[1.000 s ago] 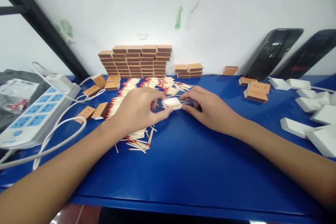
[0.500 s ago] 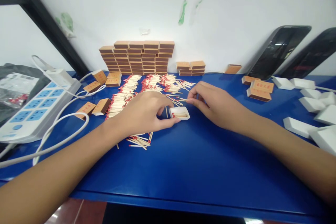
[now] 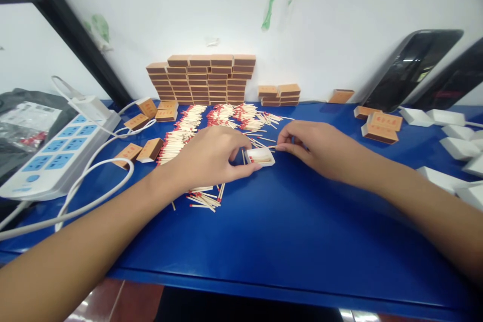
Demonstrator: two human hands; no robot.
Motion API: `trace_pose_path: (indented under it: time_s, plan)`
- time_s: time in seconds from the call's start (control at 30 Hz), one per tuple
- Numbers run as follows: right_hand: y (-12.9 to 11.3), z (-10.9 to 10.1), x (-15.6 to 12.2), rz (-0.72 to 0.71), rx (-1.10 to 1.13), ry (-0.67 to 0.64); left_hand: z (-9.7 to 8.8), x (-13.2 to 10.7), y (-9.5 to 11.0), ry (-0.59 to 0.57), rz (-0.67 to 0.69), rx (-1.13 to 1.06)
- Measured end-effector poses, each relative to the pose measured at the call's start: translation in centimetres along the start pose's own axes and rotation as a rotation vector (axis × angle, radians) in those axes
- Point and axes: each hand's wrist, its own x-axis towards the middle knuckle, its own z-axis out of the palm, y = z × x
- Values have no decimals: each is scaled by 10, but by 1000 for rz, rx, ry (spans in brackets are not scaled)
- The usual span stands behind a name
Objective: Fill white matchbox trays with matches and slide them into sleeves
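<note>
A small white matchbox tray (image 3: 267, 163) with a few red-tipped matches in it sits on the blue table. My left hand (image 3: 215, 156) grips its left end between thumb and fingers. Just to the right of the tray, my right hand (image 3: 307, 148) is closed in a pinch on a match (image 3: 272, 147), whose far end points left toward the tray. Loose matches (image 3: 188, 123) are heaped beyond and beside my left hand, partly hidden by it. A smaller bunch of matches (image 3: 206, 200) lies nearer to me, below the left wrist.
Stacked matchboxes (image 3: 202, 80) stand against the wall, with a lower stack (image 3: 279, 95) beside them. More matchboxes (image 3: 381, 127) lie at right, near white trays (image 3: 458, 148). A power strip (image 3: 60, 156) and white cable (image 3: 130, 163) occupy the left. Two dark phone-like slabs (image 3: 415, 68) lean at the back right.
My right hand has come slightly nearer with the match, its end now close to the tray's right rim. The whole view has shifted a little; my left hand keeps its grip on the tray.
</note>
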Motion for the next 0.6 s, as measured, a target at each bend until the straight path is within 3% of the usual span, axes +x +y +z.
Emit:
trace_pose_path:
  time_s: [0.23, 0.4, 0.6]
  plan:
    - [-16, -7, 1, 2, 103, 93, 1, -2, -2, -4, -50, 17]
    - [-25, 1, -2, -105, 197, 19, 3, -2, -2, 25, -22, 0]
    - [-25, 9, -4, -100, 202, 27, 3, -1, -1, 19, 2, 7]
